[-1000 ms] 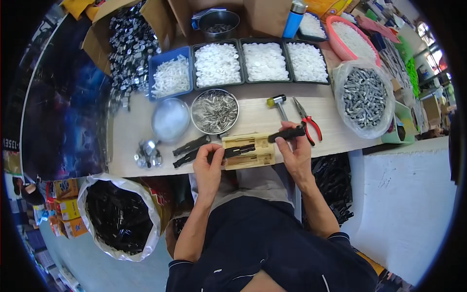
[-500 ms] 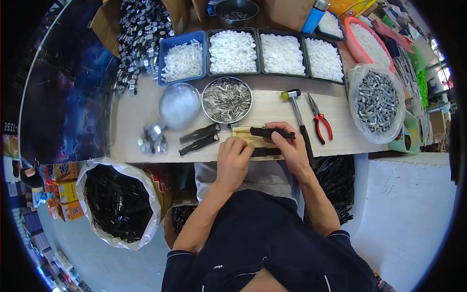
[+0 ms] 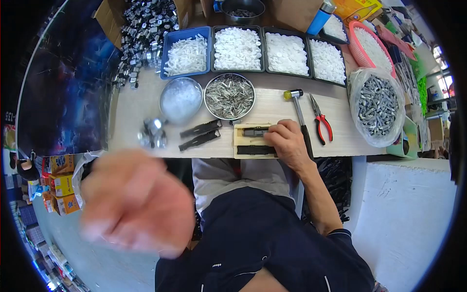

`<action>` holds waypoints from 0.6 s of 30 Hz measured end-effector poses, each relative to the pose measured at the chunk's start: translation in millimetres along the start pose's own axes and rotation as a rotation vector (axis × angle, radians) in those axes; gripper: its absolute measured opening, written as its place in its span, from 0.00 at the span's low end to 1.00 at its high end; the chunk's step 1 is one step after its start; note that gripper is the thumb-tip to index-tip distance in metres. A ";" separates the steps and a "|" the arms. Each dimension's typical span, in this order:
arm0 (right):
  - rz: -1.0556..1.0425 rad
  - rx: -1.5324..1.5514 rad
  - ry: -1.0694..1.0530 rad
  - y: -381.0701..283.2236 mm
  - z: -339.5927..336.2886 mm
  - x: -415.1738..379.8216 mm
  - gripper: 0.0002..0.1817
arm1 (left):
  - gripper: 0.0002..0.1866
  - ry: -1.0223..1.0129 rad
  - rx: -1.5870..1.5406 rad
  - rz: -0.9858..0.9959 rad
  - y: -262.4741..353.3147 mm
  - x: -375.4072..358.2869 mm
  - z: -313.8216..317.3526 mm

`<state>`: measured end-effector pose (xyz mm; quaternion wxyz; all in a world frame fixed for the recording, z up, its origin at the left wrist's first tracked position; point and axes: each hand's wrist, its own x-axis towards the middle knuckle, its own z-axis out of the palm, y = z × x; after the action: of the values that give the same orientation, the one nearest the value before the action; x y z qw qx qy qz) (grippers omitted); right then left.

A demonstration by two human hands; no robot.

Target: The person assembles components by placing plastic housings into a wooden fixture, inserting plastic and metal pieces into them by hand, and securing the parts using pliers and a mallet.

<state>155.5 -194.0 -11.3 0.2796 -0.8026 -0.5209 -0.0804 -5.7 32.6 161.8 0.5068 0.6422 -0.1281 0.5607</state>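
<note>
My right hand is closed at the right end of a black plastic part, which lies in the upper slot of a pale yellow block fixture. A second black plastic part rests in the lower slot. My left hand is raised close to the camera, left of the table edge, and motion smears its fingers. Two more black strips lie side by side left of the fixture. Just above stands a round metal bowl of small silver pins.
A hammer and red-handled pliers lie to the right. Trays of white pieces line the back. A plastic bag of grey metal parts stands at right, loose metal pieces at left, beside a clear bowl.
My left hand has left the fixture and moved left and up toward the camera. The black part held above the fixture now lies in its upper slot, under my right hand.
</note>
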 end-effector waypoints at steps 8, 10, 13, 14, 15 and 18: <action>0.035 -0.035 -0.115 -2.4 -4.6 2.9 0.13 | 0.10 -0.012 -0.210 -0.114 43.1 33.8 -4.7; -0.001 -0.057 -0.074 -2.1 -1.0 3.0 0.12 | 0.09 -0.011 -0.203 -0.105 42.7 35.3 -3.7; 0.017 -0.033 -0.035 -4.4 5.6 -0.6 0.12 | 0.08 0.046 -0.178 -0.016 42.6 41.0 0.4; 0.038 -0.031 -0.089 -4.3 3.8 1.3 0.11 | 0.08 0.047 -0.172 0.010 43.5 43.8 -4.2; 0.061 -0.027 -0.141 -3.6 0.8 5.5 0.11 | 0.09 0.047 -0.167 0.035 45.2 47.1 -8.3; 0.042 -0.051 -0.121 -6.8 2.8 5.8 0.12 | 0.12 0.054 -0.146 0.128 48.6 57.2 -18.3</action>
<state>151.6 -185.9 -8.7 0.2285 -0.8237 -0.5174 -0.0392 -32.8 48.2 232.5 0.5186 0.5787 -0.1960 0.5981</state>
